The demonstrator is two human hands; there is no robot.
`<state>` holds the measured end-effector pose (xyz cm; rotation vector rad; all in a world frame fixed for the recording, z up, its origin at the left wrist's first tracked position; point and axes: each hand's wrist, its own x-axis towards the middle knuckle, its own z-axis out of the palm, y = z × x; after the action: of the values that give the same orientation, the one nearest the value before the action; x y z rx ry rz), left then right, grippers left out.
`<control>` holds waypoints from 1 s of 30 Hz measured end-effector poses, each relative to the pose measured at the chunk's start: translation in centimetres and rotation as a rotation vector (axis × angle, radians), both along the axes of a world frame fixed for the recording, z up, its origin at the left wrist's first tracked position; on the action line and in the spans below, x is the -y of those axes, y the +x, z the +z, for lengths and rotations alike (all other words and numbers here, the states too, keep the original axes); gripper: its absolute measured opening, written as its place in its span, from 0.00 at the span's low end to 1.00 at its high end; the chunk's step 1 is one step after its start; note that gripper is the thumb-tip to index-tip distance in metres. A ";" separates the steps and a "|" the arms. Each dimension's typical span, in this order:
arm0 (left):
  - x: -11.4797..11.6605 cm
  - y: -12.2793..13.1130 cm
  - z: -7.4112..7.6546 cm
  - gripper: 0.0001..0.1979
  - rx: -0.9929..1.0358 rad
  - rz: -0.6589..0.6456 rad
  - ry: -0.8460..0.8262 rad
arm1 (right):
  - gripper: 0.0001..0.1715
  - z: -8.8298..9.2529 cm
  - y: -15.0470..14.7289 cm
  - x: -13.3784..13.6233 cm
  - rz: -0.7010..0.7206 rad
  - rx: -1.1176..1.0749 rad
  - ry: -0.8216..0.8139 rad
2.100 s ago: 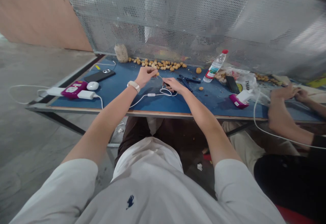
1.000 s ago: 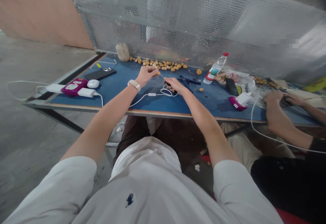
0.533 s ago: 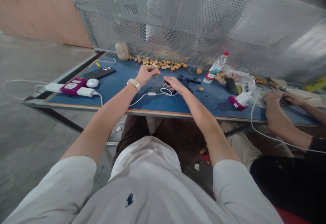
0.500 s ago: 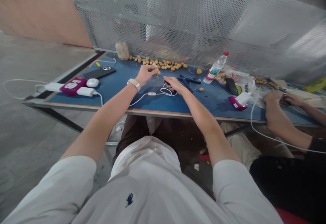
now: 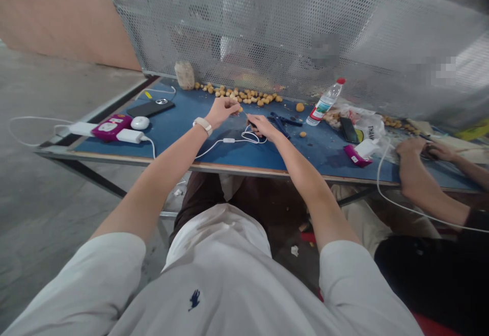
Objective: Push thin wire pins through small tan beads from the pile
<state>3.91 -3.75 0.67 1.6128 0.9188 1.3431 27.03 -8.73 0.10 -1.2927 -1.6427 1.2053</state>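
My left hand (image 5: 224,110), with a pale band at the wrist, is closed in a pinch over the blue table. A small tan bit shows at its fingertips, but whether it is held I cannot tell. Just to the right, my right hand (image 5: 262,126) wraps round a dark-handled tool, mostly hidden by the fingers. A thin tip points from it toward the left fingertips. Below the hands a white cord (image 5: 244,141) with an inline switch (image 5: 228,140) lies looped. Blue-handled pliers (image 5: 283,122) rest right of my right hand.
Behind my hands, several tan balls (image 5: 248,96) line the mesh panel (image 5: 160,30). Leftward are a cloudy jar (image 5: 185,76), a phone (image 5: 151,107) and a purple power adapter (image 5: 112,127). To the right stand a water bottle (image 5: 324,104), a plastic bag (image 5: 372,124) and a co-worker's hands (image 5: 412,147).
The view has shifted very slightly. My left fingers have turned a little and sit slightly closer to the right hand; both hands otherwise keep their places.
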 end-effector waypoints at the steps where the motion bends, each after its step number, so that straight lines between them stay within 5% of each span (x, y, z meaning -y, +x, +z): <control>1: -0.1 0.0 -0.1 0.14 -0.001 0.004 -0.002 | 0.30 0.0 0.0 0.0 -0.005 0.004 -0.003; 30: 0.4 0.0 0.2 0.16 0.035 0.012 -0.014 | 0.34 -0.4 -0.1 -0.5 -0.028 0.065 0.026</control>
<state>3.96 -4.18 0.85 1.5706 0.9158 1.3662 26.92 -8.25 -0.27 -1.3464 -1.6757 1.1327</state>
